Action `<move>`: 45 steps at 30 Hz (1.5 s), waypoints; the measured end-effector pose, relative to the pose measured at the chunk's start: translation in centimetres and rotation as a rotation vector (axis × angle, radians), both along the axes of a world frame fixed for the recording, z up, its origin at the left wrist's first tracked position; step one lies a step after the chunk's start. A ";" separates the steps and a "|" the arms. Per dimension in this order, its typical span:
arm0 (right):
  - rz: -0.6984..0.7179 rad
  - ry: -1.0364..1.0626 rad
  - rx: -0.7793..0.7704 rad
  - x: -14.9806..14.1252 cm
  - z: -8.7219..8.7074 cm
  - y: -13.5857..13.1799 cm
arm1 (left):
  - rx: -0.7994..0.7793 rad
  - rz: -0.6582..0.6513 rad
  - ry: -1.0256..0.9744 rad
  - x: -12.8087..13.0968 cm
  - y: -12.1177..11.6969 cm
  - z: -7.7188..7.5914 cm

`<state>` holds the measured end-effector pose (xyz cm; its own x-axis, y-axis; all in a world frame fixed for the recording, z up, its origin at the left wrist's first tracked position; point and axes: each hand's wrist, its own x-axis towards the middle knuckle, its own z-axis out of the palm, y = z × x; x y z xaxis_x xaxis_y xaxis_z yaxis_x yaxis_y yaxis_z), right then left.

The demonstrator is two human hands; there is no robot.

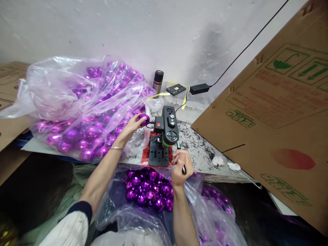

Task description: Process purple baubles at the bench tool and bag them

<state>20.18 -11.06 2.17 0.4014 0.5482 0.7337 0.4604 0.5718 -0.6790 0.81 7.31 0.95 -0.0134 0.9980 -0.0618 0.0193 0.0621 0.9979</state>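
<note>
My left hand (133,125) reaches forward and grips a shiny purple ball (144,119) at the mouth of a big clear plastic bag (77,102) full of several such balls. My right hand (180,165) is closed round the black lever handle (183,168) of a small black bench machine (166,131), which stands on a red mat (145,158) at the table's front edge. A second open bag (151,191) of purple faceted balls lies below the table between my arms.
A large cardboard box (276,112) leans in at the right. Black shavings (197,145) litter the white tabletop. A dark bottle (158,81), a small black device (175,89) and a power adapter (200,89) with a cable sit by the wall. White scraps (218,161) lie near the box.
</note>
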 end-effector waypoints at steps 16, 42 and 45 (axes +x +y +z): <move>-0.044 0.047 -0.058 -0.2 3.1 0.8 | -0.132 -0.009 -0.300 4.7 -13.4 -8.6; -0.075 -0.010 -0.052 -0.1 0.9 0.1 | 0.499 -0.072 0.460 7.0 -13.2 -12.5; -0.066 -0.011 -0.002 -0.2 -1.3 0.0 | 0.497 -0.077 0.436 6.9 -13.2 -12.7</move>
<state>19.99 -11.02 0.91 0.4282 0.5225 0.7373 0.5047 0.5385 -0.6748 7.76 -5.88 -11.71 0.1398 0.9055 0.4006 0.4134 -0.4210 0.8073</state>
